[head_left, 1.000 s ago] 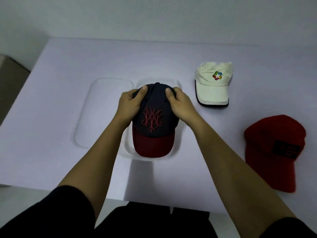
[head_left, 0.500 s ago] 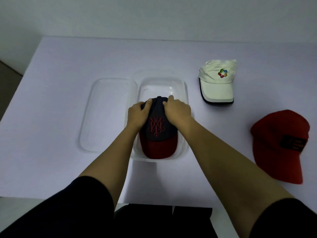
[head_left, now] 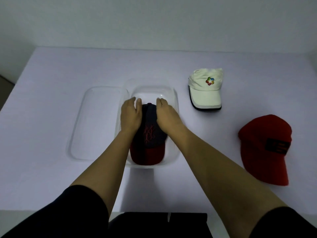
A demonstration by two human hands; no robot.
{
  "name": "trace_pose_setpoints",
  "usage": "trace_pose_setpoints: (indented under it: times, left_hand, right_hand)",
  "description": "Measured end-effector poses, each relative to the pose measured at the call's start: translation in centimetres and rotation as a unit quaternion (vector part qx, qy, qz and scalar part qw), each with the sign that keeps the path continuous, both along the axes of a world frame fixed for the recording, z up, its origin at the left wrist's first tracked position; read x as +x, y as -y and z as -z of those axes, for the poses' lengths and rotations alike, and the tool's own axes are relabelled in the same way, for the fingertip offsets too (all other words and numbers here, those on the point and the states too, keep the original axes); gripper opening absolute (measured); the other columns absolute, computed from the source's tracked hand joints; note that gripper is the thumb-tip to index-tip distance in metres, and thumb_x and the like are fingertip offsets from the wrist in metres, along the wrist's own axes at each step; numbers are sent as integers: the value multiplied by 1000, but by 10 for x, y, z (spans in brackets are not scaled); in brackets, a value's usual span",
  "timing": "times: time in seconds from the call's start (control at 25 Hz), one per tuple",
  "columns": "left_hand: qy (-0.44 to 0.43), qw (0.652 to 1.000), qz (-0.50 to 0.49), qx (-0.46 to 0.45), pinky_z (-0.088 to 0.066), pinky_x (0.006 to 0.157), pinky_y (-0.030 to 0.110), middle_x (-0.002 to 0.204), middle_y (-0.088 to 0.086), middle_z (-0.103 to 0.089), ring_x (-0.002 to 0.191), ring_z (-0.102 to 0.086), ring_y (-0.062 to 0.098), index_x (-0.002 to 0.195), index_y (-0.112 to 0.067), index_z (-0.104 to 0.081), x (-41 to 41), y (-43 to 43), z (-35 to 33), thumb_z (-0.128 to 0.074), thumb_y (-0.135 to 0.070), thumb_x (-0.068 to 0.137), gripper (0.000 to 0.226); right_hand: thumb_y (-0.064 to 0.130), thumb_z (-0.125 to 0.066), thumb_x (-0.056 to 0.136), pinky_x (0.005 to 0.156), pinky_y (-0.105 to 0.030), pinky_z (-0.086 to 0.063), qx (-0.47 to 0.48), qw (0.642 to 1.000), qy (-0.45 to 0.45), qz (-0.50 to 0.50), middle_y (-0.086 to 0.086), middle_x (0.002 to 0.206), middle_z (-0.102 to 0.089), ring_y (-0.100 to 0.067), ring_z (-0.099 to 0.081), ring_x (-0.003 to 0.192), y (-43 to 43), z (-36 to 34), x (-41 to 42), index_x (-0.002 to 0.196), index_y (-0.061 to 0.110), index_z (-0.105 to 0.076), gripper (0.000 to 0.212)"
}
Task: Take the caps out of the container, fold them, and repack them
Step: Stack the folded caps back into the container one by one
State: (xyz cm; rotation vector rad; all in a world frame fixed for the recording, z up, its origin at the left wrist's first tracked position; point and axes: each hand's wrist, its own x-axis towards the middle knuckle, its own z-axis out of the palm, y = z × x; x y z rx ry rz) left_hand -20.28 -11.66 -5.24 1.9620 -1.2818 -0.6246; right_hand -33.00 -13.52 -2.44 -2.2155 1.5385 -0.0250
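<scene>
we are looking down at a white table (head_left: 51, 127) filling most of the view. behind it a plain pale wall (head_left: 154, 19) is rising, and a dim strip of floor (head_left: 3, 86) is showing far left.

Clear glossy plastic container (head_left: 175, 98); matt cloth caps (head_left: 149, 134).

My navy cap (head_left: 151, 134) has a red brim and a red scrolled emblem, and it sits in a clear container (head_left: 175, 100) with a clear lid (head_left: 96, 121) to its left. Far right is a cream cap (head_left: 205, 90) with a multicoloured logo and a dark brim edge; near right, a red cap (head_left: 264, 148) carries a black patch. The table (head_left: 51, 83) is pale lilac-white.
</scene>
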Motion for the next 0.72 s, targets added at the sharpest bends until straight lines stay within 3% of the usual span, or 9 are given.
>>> trace_pose_setpoints:
  times: [0.08, 0.16, 0.24, 0.4, 0.48, 0.56, 0.64, 0.72]
  left_hand:
    - [-21, 997, -37, -64, -43, 97, 48, 110, 19, -63, 107, -56, 32, 106, 2, -58, -19, 12, -22, -24, -37, 99, 52]
    - [-49, 994, -36, -91, -36, 108, 37, 127, 13, -59, 121, -51, 25, 122, -3, -55, -49, 22, -47, -25, -29, 102, 44]
    - [-64, 992, -30, -103, -27, 109, 24, 140, 11, -49, 132, -43, 21, 135, -4, -45, -82, 29, -64, -26, -27, 102, 44]
    - [-84, 991, 7, -107, -28, 108, 26, 141, 12, -49, 133, -42, 22, 136, -4, -44, -151, 35, -61, -28, -27, 102, 45]
    - [-68, 992, 24, -103, -35, 105, 31, 133, 14, -56, 125, -49, 26, 129, -1, -51, -177, 37, -54, -27, -29, 101, 46]
    - [-74, 991, 49, -104, -41, 90, 28, 115, 6, -64, 105, -56, 22, 116, -1, -57, -224, 39, -50, -28, -28, 100, 43]
    - [-97, 988, 70, -97, -36, 73, 23, 91, 2, -60, 82, -52, 14, 98, -2, -60, -275, 35, -49, -29, -22, 101, 37]
    - [-104, 987, 87, -81, -30, 60, 21, 71, -1, -50, 62, -42, 7, 75, -8, -51, -306, 29, -44, -29, -22, 102, 37]
  right_hand:
    - [-6, -40, 88, 103, -37, -36, -22, 998, 53, 21, -19, 153, -22, -34, -38, 131, 6, -15, -11, 146, 1, -15, 63]
    - [-5, -39, 88, 108, -37, -31, -42, 996, 73, 40, -18, 154, -22, -33, -31, 137, 13, -24, -32, 146, 2, -16, 62]
    - [-3, -35, 91, 110, -37, -28, -77, 992, 76, 60, -19, 152, -25, -33, -29, 138, 20, -25, -65, 145, 3, -20, 56]
    - [6, -30, 96, 112, -38, -22, -111, 989, 35, 94, -18, 154, -24, -33, -25, 140, 33, -19, -157, 145, 4, -23, 49]
    - [12, -32, 98, 108, -41, -29, -101, 986, 38, 127, -17, 152, -26, -34, -29, 137, 32, -20, -193, 144, 7, -25, 47]
    - [15, -32, 100, 108, -40, -30, -115, 981, 27, 155, -18, 152, -27, -35, -30, 136, 33, -21, -246, 144, 7, -26, 45]
    - [18, -31, 100, 108, -40, -29, -119, 978, 12, 172, -20, 151, -28, -36, -31, 135, 34, -18, -302, 143, 5, -28, 45]
    - [23, -34, 100, 110, -40, -27, -92, 979, 29, 178, -21, 150, -29, -36, -30, 136, 33, -12, -343, 143, 5, -29, 47]
